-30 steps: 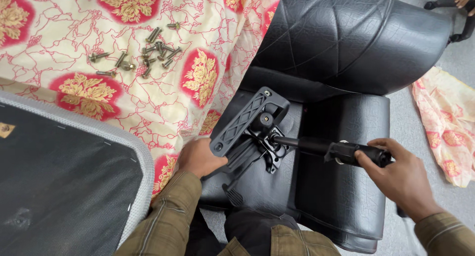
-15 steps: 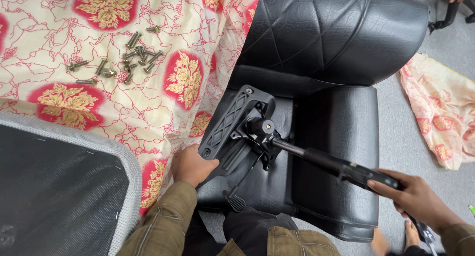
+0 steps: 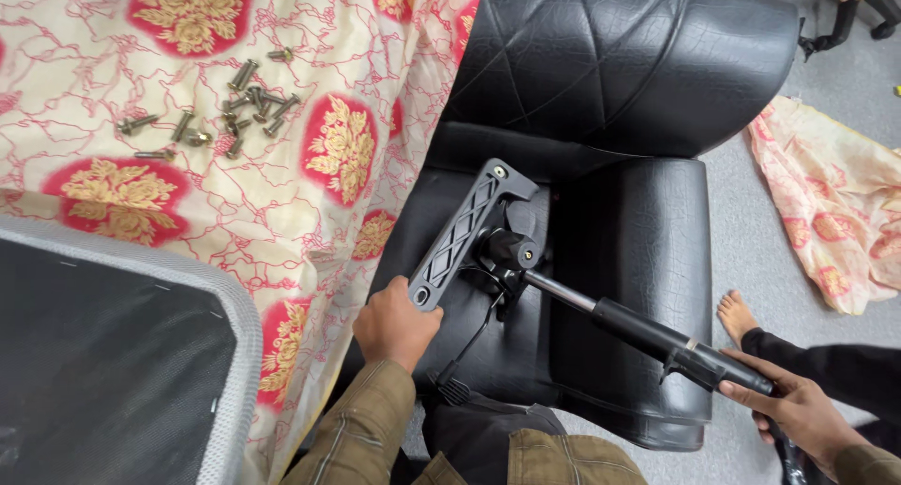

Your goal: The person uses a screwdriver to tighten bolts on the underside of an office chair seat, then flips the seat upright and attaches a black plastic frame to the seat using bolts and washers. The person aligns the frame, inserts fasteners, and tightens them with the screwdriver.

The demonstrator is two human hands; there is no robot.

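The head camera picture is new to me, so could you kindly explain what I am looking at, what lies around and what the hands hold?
There is no machine here: a person wears a camera on the head, so you look down along their arms at their own two hands. The left hand grips the lower end of a black ribbed plastic bracket that sits on an upturned black padded office chair. The right hand holds the far end of a black gas cylinder that slants out of that bracket. To the left lies a cream cloth with red and gold flowers, and on it a loose heap of metal bolts. At the lower left is a grey-rimmed black mesh panel. On the grey floor to the right you see a second flowered cloth and a bare foot.
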